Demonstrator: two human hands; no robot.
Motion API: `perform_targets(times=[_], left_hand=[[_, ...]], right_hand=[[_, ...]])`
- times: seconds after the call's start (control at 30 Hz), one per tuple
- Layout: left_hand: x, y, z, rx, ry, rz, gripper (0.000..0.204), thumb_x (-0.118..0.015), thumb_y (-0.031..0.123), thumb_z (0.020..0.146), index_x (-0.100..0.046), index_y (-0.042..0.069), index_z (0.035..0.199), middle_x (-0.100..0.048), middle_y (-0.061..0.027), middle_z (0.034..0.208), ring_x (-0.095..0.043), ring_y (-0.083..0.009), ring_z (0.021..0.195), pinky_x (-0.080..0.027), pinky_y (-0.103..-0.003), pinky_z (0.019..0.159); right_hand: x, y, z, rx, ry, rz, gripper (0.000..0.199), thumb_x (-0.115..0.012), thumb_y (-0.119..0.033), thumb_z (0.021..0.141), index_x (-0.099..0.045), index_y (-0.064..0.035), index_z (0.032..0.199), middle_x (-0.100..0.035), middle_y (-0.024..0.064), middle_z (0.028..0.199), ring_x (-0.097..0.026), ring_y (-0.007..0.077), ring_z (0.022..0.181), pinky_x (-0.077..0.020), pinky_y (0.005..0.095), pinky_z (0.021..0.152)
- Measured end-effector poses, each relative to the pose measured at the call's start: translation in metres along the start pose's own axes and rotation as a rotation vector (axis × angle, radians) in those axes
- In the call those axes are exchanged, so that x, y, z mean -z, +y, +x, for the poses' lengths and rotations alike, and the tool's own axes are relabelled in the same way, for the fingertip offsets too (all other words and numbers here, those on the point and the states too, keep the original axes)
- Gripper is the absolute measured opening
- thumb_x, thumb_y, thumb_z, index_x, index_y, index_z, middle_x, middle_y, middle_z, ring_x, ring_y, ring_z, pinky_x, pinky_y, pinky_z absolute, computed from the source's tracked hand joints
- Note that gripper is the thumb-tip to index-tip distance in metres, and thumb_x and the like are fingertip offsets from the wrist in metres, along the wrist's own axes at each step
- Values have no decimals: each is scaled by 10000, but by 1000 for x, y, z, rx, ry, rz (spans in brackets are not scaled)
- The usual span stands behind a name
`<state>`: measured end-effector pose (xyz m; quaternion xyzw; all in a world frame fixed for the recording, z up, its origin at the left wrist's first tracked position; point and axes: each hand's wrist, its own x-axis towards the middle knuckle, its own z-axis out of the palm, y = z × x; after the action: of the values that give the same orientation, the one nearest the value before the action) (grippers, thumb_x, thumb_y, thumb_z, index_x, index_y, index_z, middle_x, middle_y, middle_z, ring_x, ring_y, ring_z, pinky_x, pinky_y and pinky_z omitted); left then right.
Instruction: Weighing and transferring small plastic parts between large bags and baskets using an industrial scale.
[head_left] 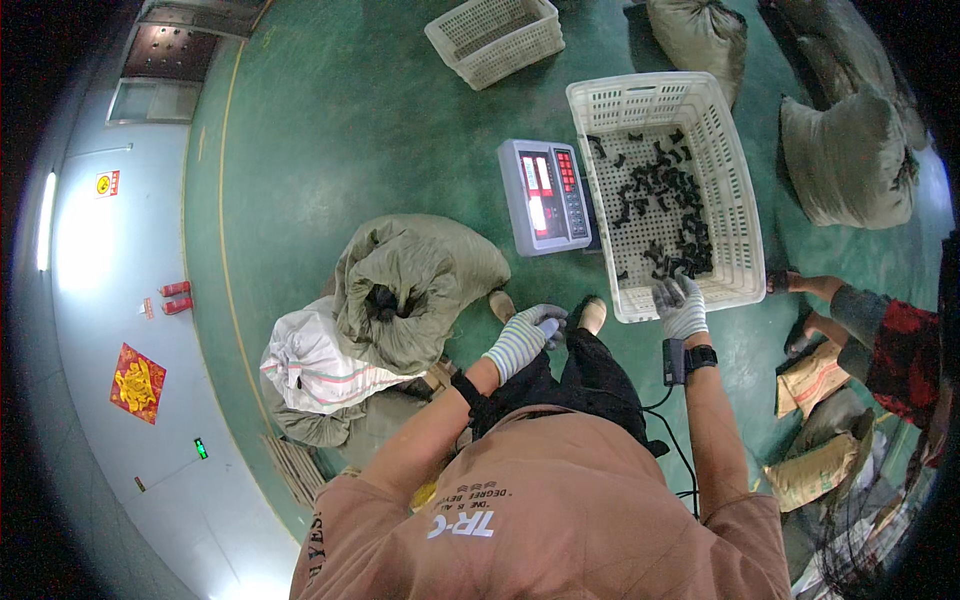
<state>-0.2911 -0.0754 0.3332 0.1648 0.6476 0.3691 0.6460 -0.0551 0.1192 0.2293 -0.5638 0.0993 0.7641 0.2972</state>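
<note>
The small black pieces point(665, 200) are dark, curled and irregular, scattered thinly over the bottom of a white plastic crate point(735, 190) in the upper right of the frame, with a denser bunch near the crate's near edge. The crate has slotted walls and a perforated floor, and most of its floor shows bare between the pieces.

The right hand point(680, 306), in a striped knit glove, sits at the crate's near rim, right of centre, with its fingers curled around a few of the black pieces. A dark band with a small device is strapped at that wrist. The left hand point(525, 338), gloved the same way, is at the centre of the frame above the person's dark trousers, well apart from the crate; its fingers are bent inward around something small and pale, though what that is cannot be made out.

Just left of the crate lies a grey scale point(545, 195) with red display panels and a keypad, touching or nearly touching the crate's side. Left of centre, an olive sack point(410, 285) slumps open on the green floor point(330, 130), with dark material showing in its mouth. A white woven sack point(315, 365) leans against its lower left side.

At the top centre stands a second white crate point(495, 38). Two filled olive sacks point(845, 155) rest in the upper right corner.
</note>
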Motion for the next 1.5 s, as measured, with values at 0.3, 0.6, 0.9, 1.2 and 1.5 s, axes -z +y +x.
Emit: perform_targets(times=[0.3, 0.6, 0.9, 1.2, 1.5], left_hand=[[51, -44, -9, -47, 178, 599, 318, -491, 201, 850, -599, 37, 1100, -637, -195, 975, -608, -305, 905, -474, -369, 805], [219, -173, -49, 449, 422, 735, 358, -455, 223, 848, -607, 52, 1123, -600, -189, 1131, -564, -358, 1040, -446, -403, 888], [379, -226, -57, 513, 474, 541, 593, -562, 376, 829, -447, 44, 1307, -474, -210, 1309, -477, -342, 1189, -414, -386, 953], [394, -236, -24, 517, 321, 1107, 1063, -744, 562, 593, -267, 81, 1412, -304, -162, 1431, -279, -311, 1333, -247, -436, 1085], [409, -278, 17, 537, 215, 1155, 294, -535, 183, 818, -626, 75, 1075, -619, -147, 1114, -575, -265, 1072, -496, -360, 843]], right_hand=[[17, 13, -4, -84, -110, -254, 268, -604, -231, 863, -581, -76, 1080, -594, 106, 1016, -588, 229, 853, -537, 344, 778], [27, 47, -22, -161, -4, -510, 295, -555, -257, 893, -533, -97, 1140, -595, 96, 962, -571, 208, 833, -499, 325, 731], [100, 80, -64, -51, 180, -716, 464, -534, -313, 878, -439, -97, 1277, -492, 138, 1230, -509, 251, 991, -461, 370, 833], [64, 187, -170, -47, 405, -630, 63, -453, -171, 890, -408, -135, 864, -342, -10, 675, -378, 127, 607, -344, 266, 532], [91, 213, -210, 22, 493, -754, 383, -547, -256, 885, -489, -94, 1228, -599, 104, 1035, -596, 243, 872, -522, 407, 762]])
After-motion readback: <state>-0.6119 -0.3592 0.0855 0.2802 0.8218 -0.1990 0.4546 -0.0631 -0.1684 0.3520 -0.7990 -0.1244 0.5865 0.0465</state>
